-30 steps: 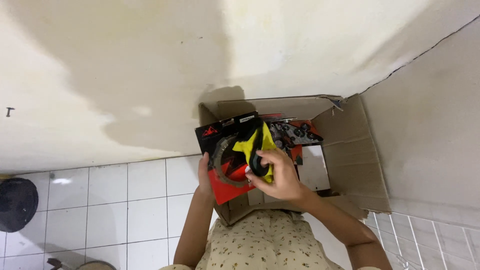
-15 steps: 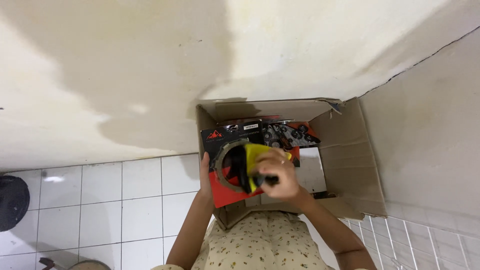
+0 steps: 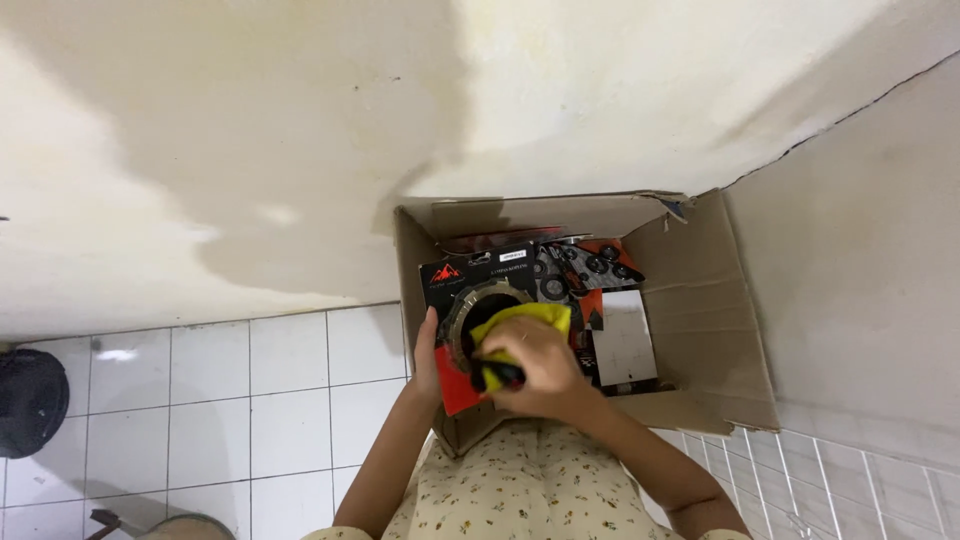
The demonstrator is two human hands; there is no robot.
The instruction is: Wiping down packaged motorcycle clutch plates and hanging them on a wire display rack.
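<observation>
An open cardboard box [image 3: 700,290] stands against the wall, with red-and-black packaged parts inside. My left hand [image 3: 428,352] grips the left edge of a red-and-black flat package [image 3: 470,285] with a round ring-shaped part showing on its front. My right hand [image 3: 530,370] presses a yellow cloth [image 3: 525,318] onto that package, fingers closed around the cloth. Another package with small black round parts [image 3: 590,265] lies behind it in the box, next to a white card [image 3: 625,340].
A stained cream wall [image 3: 300,150] fills the upper view. White floor tiles [image 3: 220,400] lie at the left, with a dark round object [image 3: 30,400] at the far left edge. A second wall [image 3: 870,250] rises at the right.
My right hand with the yellow cloth has moved down and across the front of the package. My left hand has kept hold of the package's left edge.
</observation>
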